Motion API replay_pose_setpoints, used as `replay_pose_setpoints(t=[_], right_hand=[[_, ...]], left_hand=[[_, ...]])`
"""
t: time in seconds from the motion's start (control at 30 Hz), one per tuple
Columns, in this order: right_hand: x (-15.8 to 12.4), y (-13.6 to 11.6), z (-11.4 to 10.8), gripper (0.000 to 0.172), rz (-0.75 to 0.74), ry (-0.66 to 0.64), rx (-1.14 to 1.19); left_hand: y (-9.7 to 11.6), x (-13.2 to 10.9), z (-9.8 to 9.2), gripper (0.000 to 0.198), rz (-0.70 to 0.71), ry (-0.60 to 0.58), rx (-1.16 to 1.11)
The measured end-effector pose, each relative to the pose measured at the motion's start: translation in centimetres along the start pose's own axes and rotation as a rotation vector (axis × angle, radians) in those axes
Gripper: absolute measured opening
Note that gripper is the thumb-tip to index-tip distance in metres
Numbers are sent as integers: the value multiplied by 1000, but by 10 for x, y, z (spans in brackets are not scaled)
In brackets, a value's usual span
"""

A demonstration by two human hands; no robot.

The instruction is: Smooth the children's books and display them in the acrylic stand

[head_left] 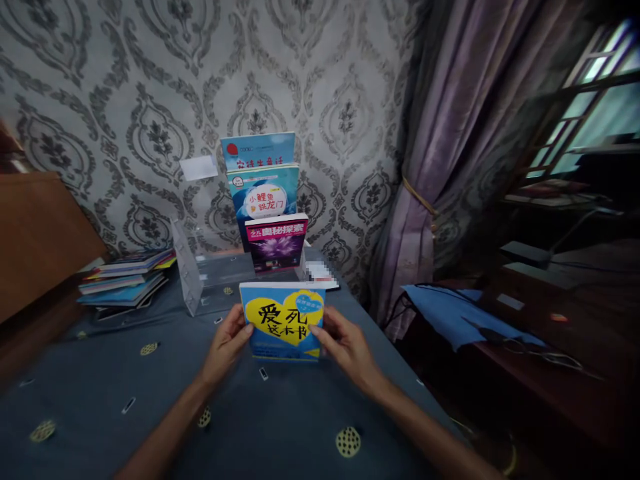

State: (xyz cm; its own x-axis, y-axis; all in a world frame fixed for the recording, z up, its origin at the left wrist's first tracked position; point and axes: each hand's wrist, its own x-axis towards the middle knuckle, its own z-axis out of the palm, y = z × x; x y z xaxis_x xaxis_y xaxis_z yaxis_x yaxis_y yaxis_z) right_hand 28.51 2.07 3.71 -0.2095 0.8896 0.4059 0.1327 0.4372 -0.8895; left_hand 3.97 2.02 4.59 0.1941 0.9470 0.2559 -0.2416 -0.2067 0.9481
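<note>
A blue book with a yellow heart on its cover (280, 325) is held upright between my two hands. My left hand (231, 341) grips its left edge, thumb on the front cover. On the right edge my right hand (345, 343) does the same. Behind it stands a purple and pink book (277, 247). Farther back, a teal book with a round picture (265, 193) and a light blue book (257, 148) stand one behind the other, nearest the wall. To their left is a clear plastic stand (187, 267), its upright side panel facing the books.
A pile of books (127, 277) lies at the left beside a brown wooden board (45, 227). The surface has a dark blue patterned cloth (165, 387). A purple curtain (425, 160) hangs at the right, near a dark table with a blue cloth (450, 317) and cables.
</note>
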Motion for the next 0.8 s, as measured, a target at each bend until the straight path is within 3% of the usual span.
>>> replay_pose_setpoints(t=[0.2,0.43,0.6,0.8], right_hand=[[-10,16,4,35,17,-29,-51],[-3,28,-1,39,-48,15,-100],[1,23,-2,38,-36,8,-150],[14,16,-1,38,21,-73,-75]], left_hand=[[-16,-1,-9,47,56,-11,111],[-2,-3,-18,46,103,-124,396],[11,-6,-28,30,6,-149,771],[7,7,-36,24,29,-156,790]])
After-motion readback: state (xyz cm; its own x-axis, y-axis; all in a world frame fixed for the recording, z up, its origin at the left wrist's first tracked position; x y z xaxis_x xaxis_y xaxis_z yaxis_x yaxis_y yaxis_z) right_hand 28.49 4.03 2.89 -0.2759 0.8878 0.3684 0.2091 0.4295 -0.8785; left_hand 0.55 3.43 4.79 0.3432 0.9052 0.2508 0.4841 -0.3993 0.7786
